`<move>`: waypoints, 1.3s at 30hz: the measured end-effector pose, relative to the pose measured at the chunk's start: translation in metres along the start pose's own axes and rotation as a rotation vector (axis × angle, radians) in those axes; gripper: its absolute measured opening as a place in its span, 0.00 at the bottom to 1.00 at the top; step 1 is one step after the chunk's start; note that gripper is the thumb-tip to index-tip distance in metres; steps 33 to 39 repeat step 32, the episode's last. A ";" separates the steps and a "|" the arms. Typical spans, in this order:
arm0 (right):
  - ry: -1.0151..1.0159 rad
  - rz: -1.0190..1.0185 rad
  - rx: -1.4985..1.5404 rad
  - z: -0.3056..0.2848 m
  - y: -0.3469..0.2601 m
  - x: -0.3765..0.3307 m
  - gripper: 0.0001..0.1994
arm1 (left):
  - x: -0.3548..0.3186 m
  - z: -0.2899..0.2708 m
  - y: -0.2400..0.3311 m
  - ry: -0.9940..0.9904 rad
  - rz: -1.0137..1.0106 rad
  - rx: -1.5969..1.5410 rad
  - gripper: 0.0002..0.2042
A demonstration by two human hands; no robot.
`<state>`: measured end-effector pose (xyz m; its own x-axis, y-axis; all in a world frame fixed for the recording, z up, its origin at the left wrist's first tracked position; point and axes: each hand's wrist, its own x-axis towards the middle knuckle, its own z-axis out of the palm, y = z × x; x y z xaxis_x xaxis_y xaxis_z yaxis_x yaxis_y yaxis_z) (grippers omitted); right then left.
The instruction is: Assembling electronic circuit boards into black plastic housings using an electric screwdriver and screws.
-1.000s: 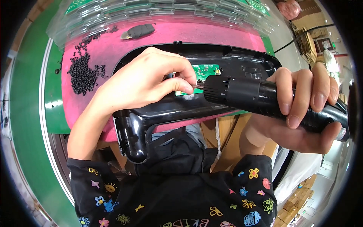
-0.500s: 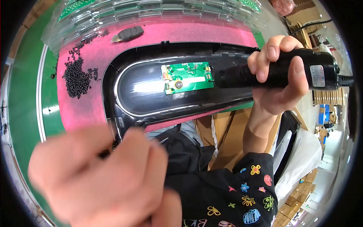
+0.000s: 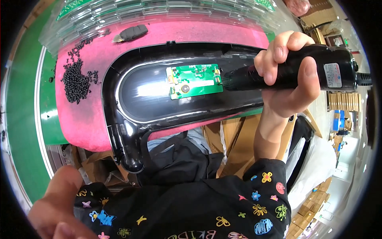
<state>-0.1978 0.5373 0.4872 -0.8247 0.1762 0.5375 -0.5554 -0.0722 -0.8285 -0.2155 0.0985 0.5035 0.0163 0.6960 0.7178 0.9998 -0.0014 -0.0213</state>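
Observation:
My right hand (image 3: pixel 290 71) is wrapped round a black electric screwdriver (image 3: pixel 314 71), its cable leaving at the right. The driver lies almost level, and its nose meets the right edge of a green circuit board (image 3: pixel 195 84). That board rests in a glossy black curved plastic housing (image 3: pixel 149 103), with a round dark part and white connectors on its face. Low at the left, close to the camera, my left hand (image 3: pixel 59 211) has one finger or thumb pointing up; its other fingers are partly cut off, so its grip cannot be made out.
A pink mat (image 3: pixel 99 131) lies under the housing, with a heap of small black screws (image 3: pixel 76 81) on its left. Beyond sit a dark wrapped lump (image 3: pixel 134 33) and stacked clear plastic trays (image 3: pixel 159 12). Cardboard (image 3: pixel 234 147) stands below the bench edge.
My left hand has moved left and down, uncovering the housing's lower left end and my patterned clothing. The view has shifted slightly; my right hand still grips the screwdriver at the board's edge.

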 end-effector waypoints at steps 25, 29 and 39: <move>0.849 0.282 0.438 -0.064 -0.017 0.026 0.13 | -0.020 0.162 0.045 -0.289 -1.346 -1.312 0.17; 0.657 -0.026 -0.103 -0.034 -0.035 0.019 0.26 | -0.002 0.191 0.073 0.218 -1.317 -1.831 0.36; 0.296 -0.295 -0.322 -0.004 -0.073 0.012 0.33 | 0.000 0.189 0.082 0.306 -1.289 -1.792 0.37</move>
